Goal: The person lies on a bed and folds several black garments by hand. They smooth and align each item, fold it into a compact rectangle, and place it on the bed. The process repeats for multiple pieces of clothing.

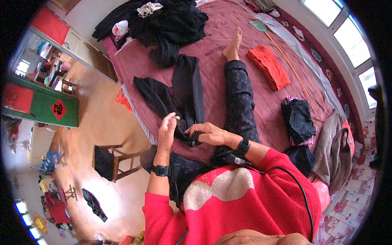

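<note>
Resting on the bunched end of black trousers (188,87) laid out on the pink bed (220,22), the right hand (209,134) has a half-curled grip, its hold unclear, while the left hand (166,130) stands open nearby.

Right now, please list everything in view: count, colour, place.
Quilt: one, dusty pink, centre
Trousers: one pair, black, on quilt
Clothes pile: one, mostly black, upper left
Folded cloth: one, orange-red, quilt's right
Fly swatter: one, green-orange, quilt's right
Folded garment: one, black, right side
Chair: one, brown, lower left
Door-like panel: one, green, far left
Clutter: uncountable, mixed, left edge
Foot: one, bare, upper centre
Left hand: one, raised beside trousers
Right hand: one, on trousers
</note>
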The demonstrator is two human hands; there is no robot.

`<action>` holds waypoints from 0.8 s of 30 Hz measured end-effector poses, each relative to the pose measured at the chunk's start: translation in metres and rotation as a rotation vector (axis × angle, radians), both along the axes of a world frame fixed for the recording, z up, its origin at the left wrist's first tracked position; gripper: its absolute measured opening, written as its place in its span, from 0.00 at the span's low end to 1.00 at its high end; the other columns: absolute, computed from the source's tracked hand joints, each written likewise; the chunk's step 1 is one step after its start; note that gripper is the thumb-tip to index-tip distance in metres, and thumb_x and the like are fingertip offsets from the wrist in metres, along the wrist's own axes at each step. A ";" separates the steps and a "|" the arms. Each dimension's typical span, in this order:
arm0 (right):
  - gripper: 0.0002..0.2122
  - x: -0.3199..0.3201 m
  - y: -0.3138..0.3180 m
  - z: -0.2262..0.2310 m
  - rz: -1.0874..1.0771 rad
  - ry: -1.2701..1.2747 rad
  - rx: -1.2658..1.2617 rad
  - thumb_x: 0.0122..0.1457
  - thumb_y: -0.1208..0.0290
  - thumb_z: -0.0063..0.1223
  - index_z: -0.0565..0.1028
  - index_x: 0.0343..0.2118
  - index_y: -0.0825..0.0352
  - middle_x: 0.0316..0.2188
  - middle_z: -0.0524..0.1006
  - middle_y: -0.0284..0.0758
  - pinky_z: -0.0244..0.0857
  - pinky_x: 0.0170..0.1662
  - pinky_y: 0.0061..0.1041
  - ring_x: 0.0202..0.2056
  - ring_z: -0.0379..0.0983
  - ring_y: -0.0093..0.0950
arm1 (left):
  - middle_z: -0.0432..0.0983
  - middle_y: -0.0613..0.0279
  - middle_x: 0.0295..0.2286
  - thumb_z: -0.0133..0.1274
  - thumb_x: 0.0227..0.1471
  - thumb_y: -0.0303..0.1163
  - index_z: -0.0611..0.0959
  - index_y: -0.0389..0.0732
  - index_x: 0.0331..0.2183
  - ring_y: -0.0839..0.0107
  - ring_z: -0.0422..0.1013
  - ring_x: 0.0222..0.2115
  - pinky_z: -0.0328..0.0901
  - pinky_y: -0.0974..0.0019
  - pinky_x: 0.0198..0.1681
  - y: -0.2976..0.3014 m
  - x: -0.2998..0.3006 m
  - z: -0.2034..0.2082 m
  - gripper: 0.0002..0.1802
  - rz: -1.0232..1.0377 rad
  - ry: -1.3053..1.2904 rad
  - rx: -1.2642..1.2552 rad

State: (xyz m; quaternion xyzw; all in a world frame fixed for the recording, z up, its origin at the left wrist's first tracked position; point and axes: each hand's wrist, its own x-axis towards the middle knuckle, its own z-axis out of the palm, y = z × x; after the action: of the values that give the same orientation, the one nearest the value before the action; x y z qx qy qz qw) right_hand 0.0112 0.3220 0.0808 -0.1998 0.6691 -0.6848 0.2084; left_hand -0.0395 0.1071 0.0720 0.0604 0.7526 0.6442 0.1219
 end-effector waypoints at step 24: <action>0.15 -0.023 0.024 0.050 -0.224 -0.253 -0.357 0.45 0.81 0.43 0.74 0.38 0.69 0.31 0.75 0.25 0.61 0.41 0.15 0.35 0.70 0.17 | 0.78 0.67 0.39 0.59 0.49 0.20 0.79 0.36 0.45 0.76 0.73 0.38 0.68 0.70 0.47 -0.035 0.011 0.051 0.19 -0.093 -0.047 0.185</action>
State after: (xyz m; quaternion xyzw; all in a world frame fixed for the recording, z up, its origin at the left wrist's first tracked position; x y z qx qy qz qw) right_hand -0.0115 0.3458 0.1313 -0.0704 0.5240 -0.8306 0.1747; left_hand -0.0290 0.0722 0.1232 0.0909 0.6834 0.7057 0.1633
